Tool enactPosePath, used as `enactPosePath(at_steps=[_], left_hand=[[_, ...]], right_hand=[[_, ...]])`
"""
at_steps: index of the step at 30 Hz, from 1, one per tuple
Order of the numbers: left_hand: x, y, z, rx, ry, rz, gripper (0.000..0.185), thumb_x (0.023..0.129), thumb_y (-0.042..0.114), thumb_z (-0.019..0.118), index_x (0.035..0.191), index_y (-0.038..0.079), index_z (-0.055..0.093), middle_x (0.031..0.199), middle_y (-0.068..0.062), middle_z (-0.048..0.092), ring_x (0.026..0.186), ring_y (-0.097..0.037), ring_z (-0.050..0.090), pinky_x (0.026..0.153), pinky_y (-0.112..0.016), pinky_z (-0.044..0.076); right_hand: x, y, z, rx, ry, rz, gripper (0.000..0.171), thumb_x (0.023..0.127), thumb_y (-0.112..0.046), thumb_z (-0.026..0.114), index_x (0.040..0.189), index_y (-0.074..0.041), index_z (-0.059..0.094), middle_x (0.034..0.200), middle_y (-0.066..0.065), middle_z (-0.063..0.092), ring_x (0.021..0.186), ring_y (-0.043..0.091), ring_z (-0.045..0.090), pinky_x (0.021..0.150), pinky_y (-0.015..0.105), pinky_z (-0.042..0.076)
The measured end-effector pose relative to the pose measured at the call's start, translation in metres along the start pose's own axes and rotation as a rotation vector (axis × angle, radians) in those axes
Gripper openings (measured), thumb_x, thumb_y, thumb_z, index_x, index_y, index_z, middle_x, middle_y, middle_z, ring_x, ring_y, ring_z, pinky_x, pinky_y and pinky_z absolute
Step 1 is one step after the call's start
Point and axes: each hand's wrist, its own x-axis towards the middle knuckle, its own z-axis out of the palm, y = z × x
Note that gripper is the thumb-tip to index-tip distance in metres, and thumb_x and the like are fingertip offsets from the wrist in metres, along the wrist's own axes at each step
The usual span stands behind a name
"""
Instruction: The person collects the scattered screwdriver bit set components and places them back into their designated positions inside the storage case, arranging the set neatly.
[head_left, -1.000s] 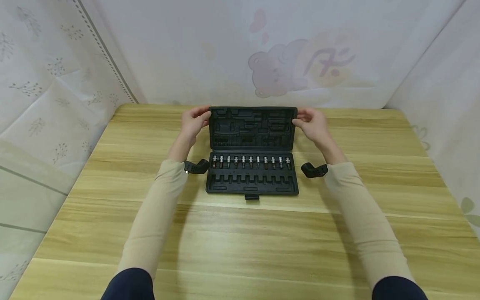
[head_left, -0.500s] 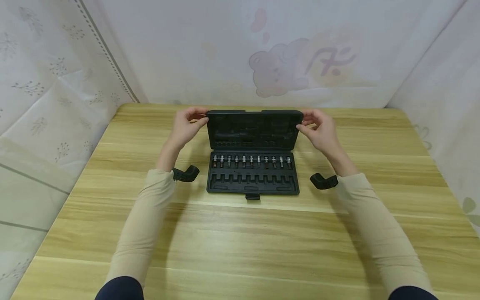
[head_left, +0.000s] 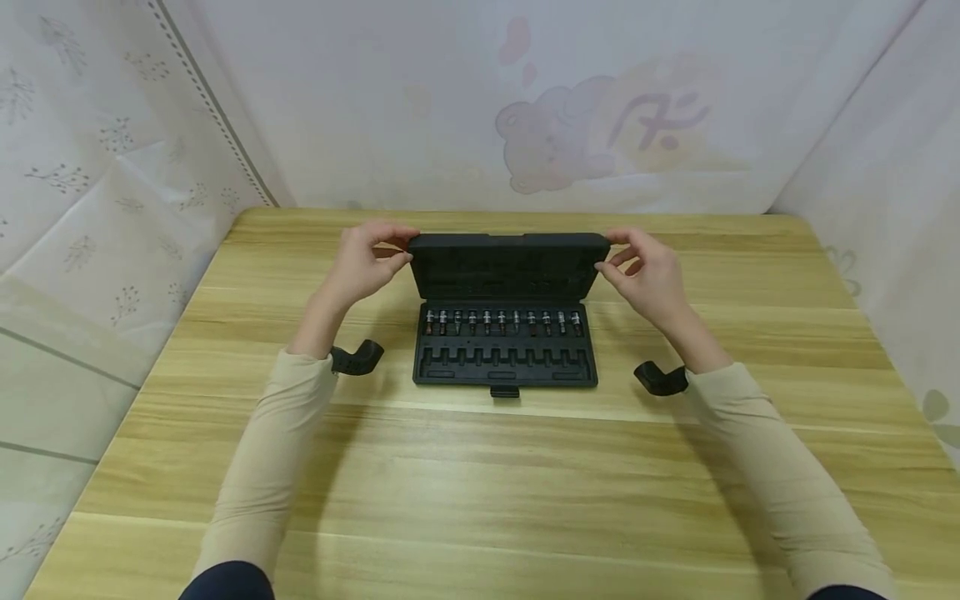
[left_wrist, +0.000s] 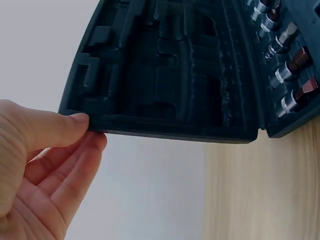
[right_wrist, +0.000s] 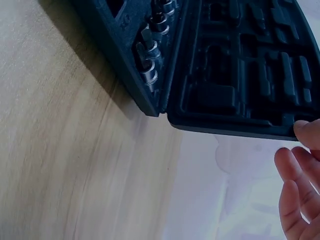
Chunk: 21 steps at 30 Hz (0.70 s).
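Note:
A black plastic bit-socket case stands in the middle of the table, its base (head_left: 465, 383) flat and its lid (head_left: 510, 268) raised and leaning forward over it. Several silver bit sockets (head_left: 487, 323) sit in a row in the base's rear slots, while the front slots hold nothing. At the lid's upper left corner, my left hand (head_left: 363, 265) pinches the edge between thumb and fingers. My right hand (head_left: 651, 275) holds the opposite upper corner, thumb (right_wrist: 306, 132) on the inner face. In the left wrist view, moulded recesses show inside the lid (left_wrist: 145, 75).
The latch (head_left: 505, 392) sticks out from the base's front edge onto the wooden table (head_left: 495, 492). Behind the table hangs a pale printed cloth (head_left: 375, 108), with more cloth at both sides. Each wrist carries a black camera mount (head_left: 358, 358).
The lid has tilted forward and down from nearly upright, its top edge coming nearer. Both hands have moved outward and lower with it. The base has stayed in place.

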Motion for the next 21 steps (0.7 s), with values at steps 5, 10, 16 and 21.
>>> enactPosePath(at_steps=[5, 10, 16, 21], left_hand=[[-0.007, 0.007, -0.004, 0.077, -0.041, 0.056, 0.029, 0.083, -0.012, 0.062, 0.111, -0.007, 0.064, 0.106, -0.02, 0.061, 0.095, -0.032, 0.061, 0.081, -0.04, 0.054], [-0.017, 0.017, -0.006, 0.127, -0.091, 0.093, 0.025, 0.082, -0.01, 0.063, 0.107, -0.008, 0.064, 0.104, -0.02, 0.062, 0.093, -0.031, 0.061, 0.08, -0.039, 0.054], [-0.031, 0.03, -0.006, 0.198, -0.145, 0.128, 0.017, 0.081, -0.003, 0.068, 0.098, -0.006, 0.067, 0.096, -0.016, 0.065, 0.088, -0.029, 0.062, 0.078, -0.036, 0.055], [-0.045, 0.035, -0.003, 0.259, -0.184, 0.171, 0.016, 0.078, -0.003, 0.072, 0.093, -0.004, 0.066, 0.091, -0.014, 0.065, 0.083, -0.028, 0.063, 0.076, -0.036, 0.055]], right_hand=[[-0.003, -0.003, -0.004, 0.044, -0.005, -0.038, 0.034, 0.076, 0.006, 0.073, 0.108, 0.005, 0.063, 0.1, 0.019, 0.066, 0.068, 0.026, 0.061, 0.057, 0.01, 0.041], [-0.011, -0.006, -0.012, 0.025, -0.026, -0.114, 0.035, 0.073, 0.007, 0.074, 0.107, 0.005, 0.063, 0.098, 0.017, 0.067, 0.068, 0.026, 0.062, 0.058, 0.012, 0.04], [-0.024, -0.016, -0.024, -0.031, -0.111, -0.225, 0.037, 0.071, 0.003, 0.075, 0.106, 0.002, 0.064, 0.095, 0.013, 0.068, 0.07, 0.02, 0.063, 0.055, 0.022, 0.043], [-0.035, -0.026, -0.031, -0.077, -0.151, -0.303, 0.03, 0.085, -0.026, 0.068, 0.103, -0.003, 0.066, 0.088, 0.009, 0.068, 0.069, 0.019, 0.062, 0.052, 0.034, 0.047]])
